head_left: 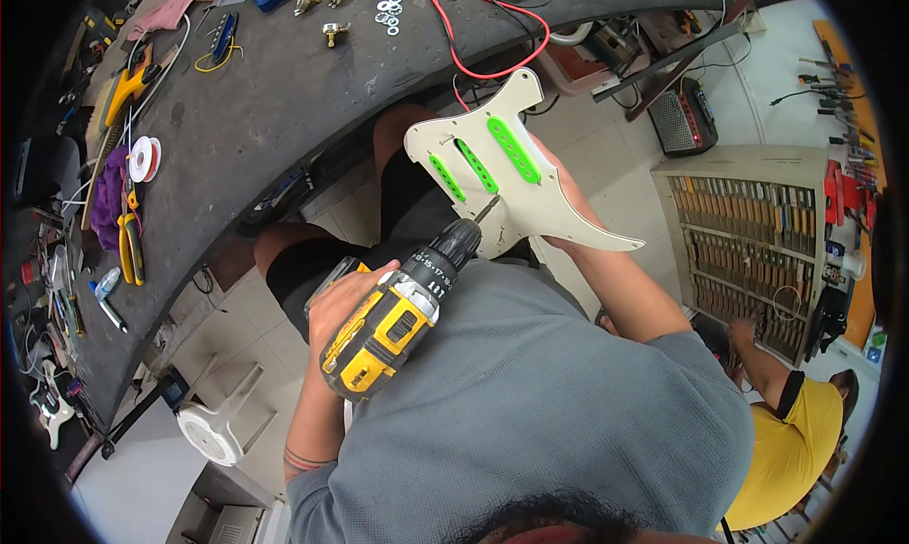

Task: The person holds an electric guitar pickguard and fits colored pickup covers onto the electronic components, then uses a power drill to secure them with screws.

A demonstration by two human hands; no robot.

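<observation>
My left hand [346, 303] is wrapped round the grip of a yellow and black cordless drill [386, 334]. From its black chuck the bit [488, 209] points up and right, its tip at or very near the face of a cream guitar pickguard [526, 214]. Three bright green pickup covers [514, 150] sit in the pickguard. Small screws [501, 233] stand on its face. My right hand [559, 171] holds the pickguard from behind at its right edge, above my lap; most of its fingers are hidden by the plate.
The dark workbench [284, 99] curves ahead and left, bearing washers [390, 16], potentiometers [333, 35], a solder spool [145, 159], pliers [131, 246] and a red cable [445, 23]. A drawer-like rack [748, 217] stands right; beyond my right arm is a person in yellow [795, 449]. A white stool [216, 432] stands left.
</observation>
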